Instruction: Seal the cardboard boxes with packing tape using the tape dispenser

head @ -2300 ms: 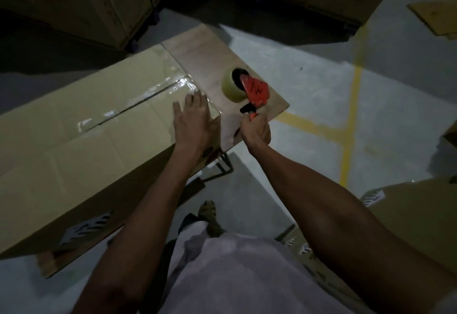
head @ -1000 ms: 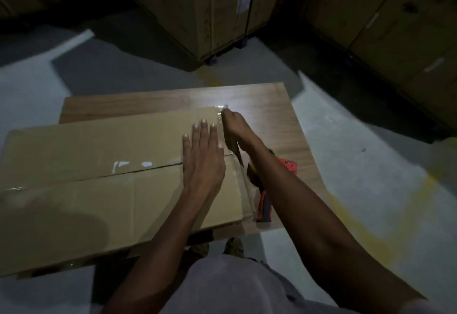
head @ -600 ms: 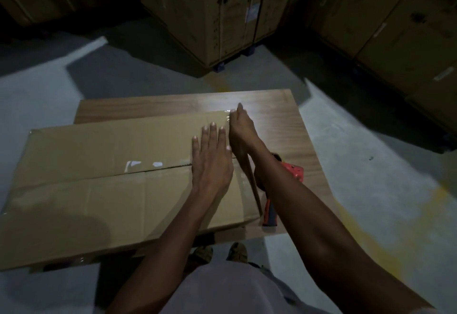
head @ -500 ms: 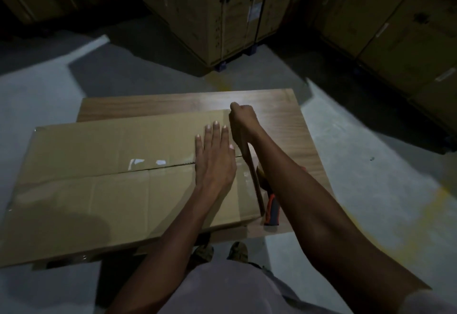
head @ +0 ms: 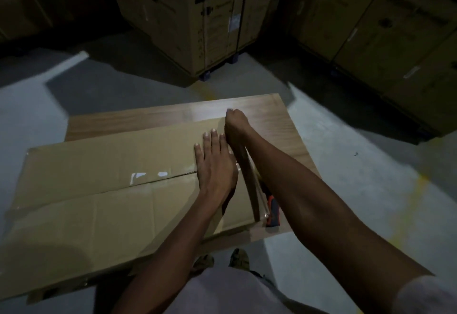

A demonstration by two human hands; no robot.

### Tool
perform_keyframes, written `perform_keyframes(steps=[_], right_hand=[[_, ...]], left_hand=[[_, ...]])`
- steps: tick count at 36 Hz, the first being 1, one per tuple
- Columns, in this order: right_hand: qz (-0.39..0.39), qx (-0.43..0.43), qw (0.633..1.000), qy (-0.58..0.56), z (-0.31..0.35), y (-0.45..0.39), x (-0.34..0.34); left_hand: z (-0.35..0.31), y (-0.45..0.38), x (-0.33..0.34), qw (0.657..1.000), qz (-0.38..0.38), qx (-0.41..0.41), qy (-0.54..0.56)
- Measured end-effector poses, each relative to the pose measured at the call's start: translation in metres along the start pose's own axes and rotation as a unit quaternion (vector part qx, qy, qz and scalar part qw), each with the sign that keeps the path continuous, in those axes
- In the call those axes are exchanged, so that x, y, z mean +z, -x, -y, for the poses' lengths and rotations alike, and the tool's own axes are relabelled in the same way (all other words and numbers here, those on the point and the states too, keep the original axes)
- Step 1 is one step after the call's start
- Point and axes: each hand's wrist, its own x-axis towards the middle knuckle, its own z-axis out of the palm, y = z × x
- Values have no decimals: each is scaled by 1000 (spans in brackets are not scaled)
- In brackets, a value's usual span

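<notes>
A long flat cardboard box (head: 99, 190) lies across a low wooden table (head: 284, 125), its centre seam covered with clear tape that glints near the middle. My left hand (head: 215, 162) lies flat, fingers spread, on the box's right end over the seam. Just to its right, my right hand (head: 236, 125) is curled with its fingers pressed on the box's far right corner, holding nothing. The red and black tape dispenser (head: 272, 212) rests on the table beside the box's right end, mostly hidden under my right forearm.
Tall printed cartons (head: 197, 16) on dollies stand behind the table, with more cartons (head: 395, 29) at the right. Grey concrete floor with faded yellow marks (head: 408, 190) surrounds the table. My feet (head: 237, 259) show under the table's near edge.
The dispenser was put down on the table, and the view swung round. My right hand has slid along the box's right end toward the far corner and curled. The left hand stays flat.
</notes>
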Motion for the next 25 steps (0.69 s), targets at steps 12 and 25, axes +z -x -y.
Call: perform_keyframes(steps=[12,25], right_hand=[[26,-201,962,-181,-71,91,3],[-130,-103,973,-164,-169,223,44]], left_hand=[[-2,2,-12,999,32,12,-12],[-5,6,-21,1000,19,14,-13]])
